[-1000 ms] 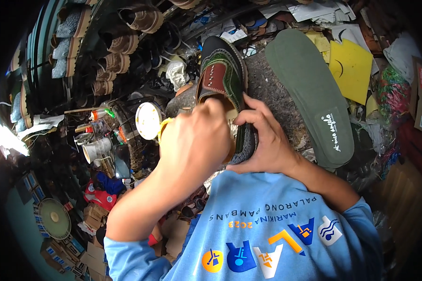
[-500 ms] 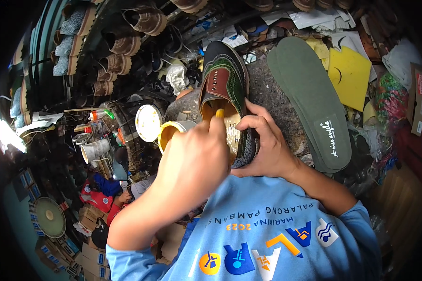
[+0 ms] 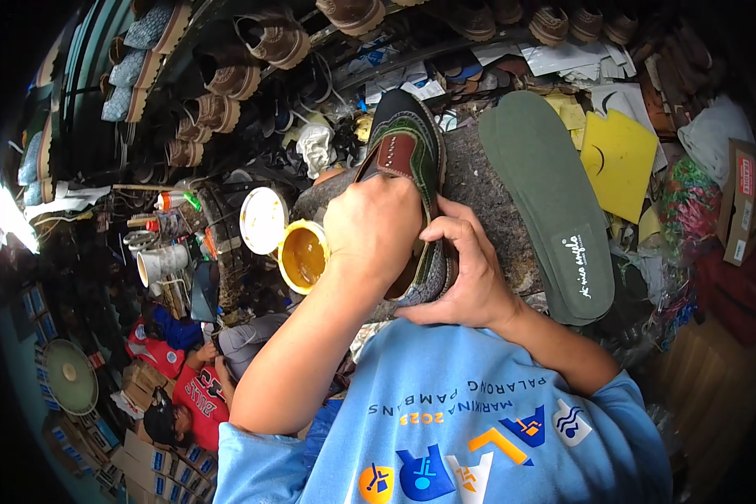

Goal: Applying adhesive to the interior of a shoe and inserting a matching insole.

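A multicoloured leather shoe (image 3: 395, 157), black, green and reddish-brown with a grey textured heel, stands in front of me with its toe pointing away. My left hand (image 3: 372, 225) is closed and reaches into the shoe's opening, hiding its fingertips and what they grip; a thin yellow handle showed there a moment earlier. Around the heel, my right hand (image 3: 470, 273) steadies the shoe, thumb at the rim. Left of the shoe, close to my left wrist, is an open tub of amber glue-like paste (image 3: 305, 257). Its white lid (image 3: 264, 220) lies beside it.
Green insoles (image 3: 542, 193) lie right of the shoe on a stone-like block (image 3: 470, 160). Yellow sheets (image 3: 620, 164) and scraps are beyond. Racks of brown shoes (image 3: 273, 40) line the far left. A white cup (image 3: 161, 265) is at left; a person in red (image 3: 202, 403) sits lower left.
My left hand has moved forward and deeper into the shoe, so the yellow handle is now covered. More of the paste tub shows. The right hand keeps its hold at the heel.
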`<state>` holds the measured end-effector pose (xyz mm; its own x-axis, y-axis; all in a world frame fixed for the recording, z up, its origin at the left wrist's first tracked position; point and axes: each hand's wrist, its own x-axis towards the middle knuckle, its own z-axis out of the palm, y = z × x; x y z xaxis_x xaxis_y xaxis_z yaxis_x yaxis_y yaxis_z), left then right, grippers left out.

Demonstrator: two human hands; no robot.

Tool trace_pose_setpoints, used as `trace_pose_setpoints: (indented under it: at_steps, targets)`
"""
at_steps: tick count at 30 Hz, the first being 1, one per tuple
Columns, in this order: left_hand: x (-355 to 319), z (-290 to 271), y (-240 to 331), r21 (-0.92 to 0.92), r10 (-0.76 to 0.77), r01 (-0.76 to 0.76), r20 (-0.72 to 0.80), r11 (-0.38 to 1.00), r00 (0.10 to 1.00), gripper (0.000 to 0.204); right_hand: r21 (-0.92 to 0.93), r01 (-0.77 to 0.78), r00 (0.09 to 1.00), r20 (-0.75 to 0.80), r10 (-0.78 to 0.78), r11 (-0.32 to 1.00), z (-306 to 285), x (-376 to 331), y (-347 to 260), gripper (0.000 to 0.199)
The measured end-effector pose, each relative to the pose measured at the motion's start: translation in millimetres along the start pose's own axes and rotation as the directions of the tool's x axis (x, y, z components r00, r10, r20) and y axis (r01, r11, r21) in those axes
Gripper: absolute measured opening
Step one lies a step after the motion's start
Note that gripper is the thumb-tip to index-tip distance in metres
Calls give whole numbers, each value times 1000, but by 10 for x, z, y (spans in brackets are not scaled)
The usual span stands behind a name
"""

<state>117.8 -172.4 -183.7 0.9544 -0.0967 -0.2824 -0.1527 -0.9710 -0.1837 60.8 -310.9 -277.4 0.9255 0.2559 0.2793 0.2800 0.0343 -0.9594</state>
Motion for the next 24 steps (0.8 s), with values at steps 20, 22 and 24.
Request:
trace_pose_setpoints:
  at_steps: [20,22,24]
  targets:
    - [-498,-778,-104,-225,210,-187,82,956,974,16,-34,-29,998,60,31,999,-62,-42,-40,94]
    - [-597,-873,-137,-338,230,-151,206,929,951,15,-33,-16,999,50,17,999,-72,-25,-43,95]
    - [-651,-889,-153,-419,270,-210,89,883,959,17,-65,-10,999,46,13,998,-74,-16,-46,94]
